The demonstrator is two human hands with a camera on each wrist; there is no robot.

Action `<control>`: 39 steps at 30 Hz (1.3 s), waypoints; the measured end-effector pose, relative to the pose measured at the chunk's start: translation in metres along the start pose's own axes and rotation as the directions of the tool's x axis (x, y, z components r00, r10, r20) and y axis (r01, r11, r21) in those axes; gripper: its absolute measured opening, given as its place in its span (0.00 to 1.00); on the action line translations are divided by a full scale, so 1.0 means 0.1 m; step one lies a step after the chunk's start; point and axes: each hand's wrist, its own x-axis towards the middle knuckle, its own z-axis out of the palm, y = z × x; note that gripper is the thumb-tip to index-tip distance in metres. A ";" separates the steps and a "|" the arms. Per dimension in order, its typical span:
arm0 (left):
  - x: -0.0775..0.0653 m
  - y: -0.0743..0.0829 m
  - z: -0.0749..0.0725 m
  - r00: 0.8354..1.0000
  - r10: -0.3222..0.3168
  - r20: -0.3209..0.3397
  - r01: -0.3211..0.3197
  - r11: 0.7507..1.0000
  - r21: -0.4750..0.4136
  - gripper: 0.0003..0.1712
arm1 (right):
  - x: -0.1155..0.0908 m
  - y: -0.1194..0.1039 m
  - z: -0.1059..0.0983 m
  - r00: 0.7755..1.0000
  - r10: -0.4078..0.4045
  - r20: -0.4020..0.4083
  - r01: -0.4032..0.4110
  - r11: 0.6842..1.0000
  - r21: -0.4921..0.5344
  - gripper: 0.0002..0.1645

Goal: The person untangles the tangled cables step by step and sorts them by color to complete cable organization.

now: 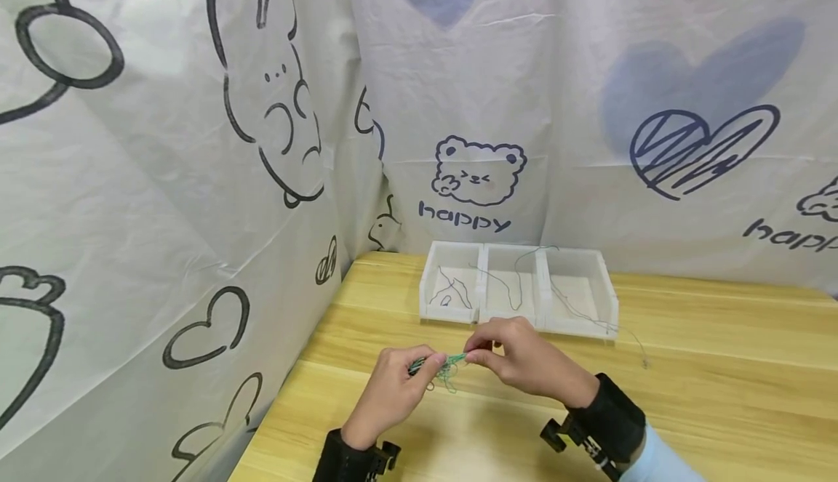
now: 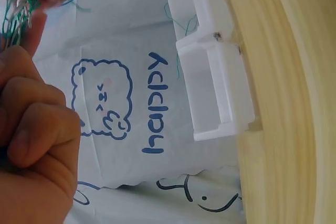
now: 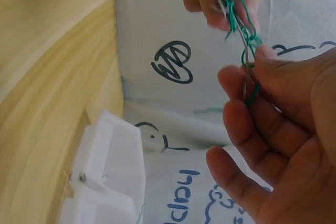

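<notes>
A tangled bundle of green and pale thread (image 1: pixel 448 370) stretches between the two hands above the table. My left hand (image 1: pixel 401 387) grips the bundle, its thumb on top and its other fingers curled underneath. Between thumb and forefinger, my right hand (image 1: pixel 524 358) pinches strands at the bundle's right end. In the right wrist view, green and pale strands (image 3: pixel 245 51) run from the left fist down to the right fingertips, and loose loops stick out. The left wrist view shows the curled left fingers (image 2: pixel 42 129) close up, with the threads (image 2: pixel 21 14) above them.
Beyond the hands stands a white three-compartment tray (image 1: pixel 511 320) on the wooden table (image 1: pixel 720 351). Dark thread pieces (image 1: pixel 452 289) lie in its left compartment, and others are in the middle and right ones. One thread (image 1: pixel 631 336) trails over the right edge. Printed white cloth (image 1: pixel 262 249) encloses the back and left.
</notes>
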 end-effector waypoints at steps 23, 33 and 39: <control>0.00 -0.07 -0.12 0.989 0.122 -0.088 -0.101 0.972 0.212 0.09 | -0.38 0.09 -0.31 0.993 0.107 -0.049 -0.104 0.993 0.064 0.05; 0.03 -0.12 -0.16 0.943 0.191 -0.273 -0.153 0.976 0.157 0.06 | -0.51 -0.01 -0.50 0.991 0.101 -0.091 -0.100 0.995 0.010 0.12; 0.02 -0.17 -0.15 0.884 0.228 -0.408 -0.176 0.971 0.161 0.04 | -0.63 -0.02 -0.60 0.985 0.102 -0.136 -0.106 0.994 -0.017 0.14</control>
